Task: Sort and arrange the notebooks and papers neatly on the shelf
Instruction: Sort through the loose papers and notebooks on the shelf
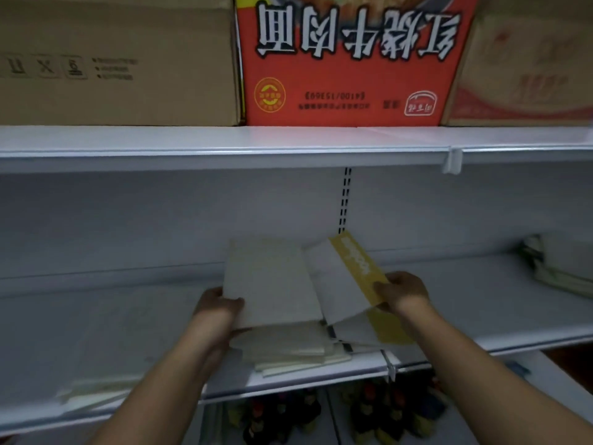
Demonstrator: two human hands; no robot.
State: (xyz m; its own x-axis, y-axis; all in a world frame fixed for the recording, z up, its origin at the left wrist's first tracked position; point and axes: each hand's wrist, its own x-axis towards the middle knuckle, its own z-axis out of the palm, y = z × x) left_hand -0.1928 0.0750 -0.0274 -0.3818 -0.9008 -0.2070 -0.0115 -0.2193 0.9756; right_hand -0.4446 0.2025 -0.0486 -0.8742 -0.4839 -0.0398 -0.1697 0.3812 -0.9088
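My left hand (218, 305) grips the lower left corner of a pale cream notebook (269, 281), lifted and tilted above the white shelf (481, 303). My right hand (402, 292) holds a white notebook with a yellow band (343, 277) by its right edge, also raised and slanted. Under them a stack of cream notebooks (295, 348) lies flat near the shelf's front edge. Beside that stack lies another white and yellow notebook (378, 332), partly hidden by the one in my right hand.
A faint flat pile of papers (93, 393) lies at the shelf's front left. Another pile (558, 268) sits at the far right. Cardboard boxes (118, 59) and a red box (346, 59) stand on the upper shelf. Dark goods (321, 412) fill the shelf below.
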